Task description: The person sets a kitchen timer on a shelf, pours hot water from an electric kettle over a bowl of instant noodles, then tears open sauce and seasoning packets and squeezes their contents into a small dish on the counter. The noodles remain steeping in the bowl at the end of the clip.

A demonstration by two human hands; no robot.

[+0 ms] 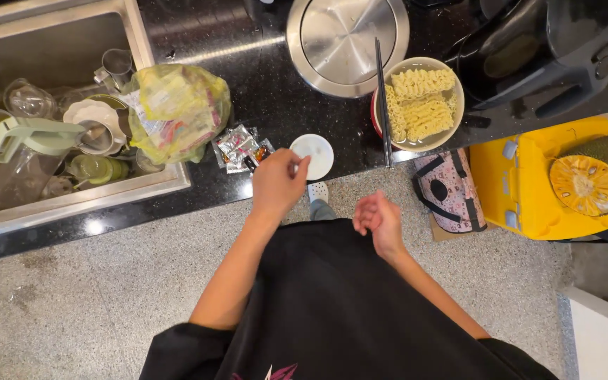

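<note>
My left hand (276, 184) reaches to the black counter's front edge, its fingertips touching the rim of a small white saucer (316, 153). Just left of it lie several small silver seasoning sachets (240, 148). My right hand (379, 219) hangs loosely curled over the floor, away from the counter, holding nothing. Farther right on the counter stands a bowl (451, 127) with two dry noodle blocks (420, 104), and dark chopsticks (382, 102) lie across its left rim.
A steel pot lid (347, 42) lies behind the bowl. A crumpled yellow packet bag (176, 111) sits by the sink (146, 49), which is full of dishes and a green-lidded jug (26, 144). A dark appliance (543, 53), yellow box (522, 184), cut jackfruit (592, 179) and pink bag (450, 191) stand right.
</note>
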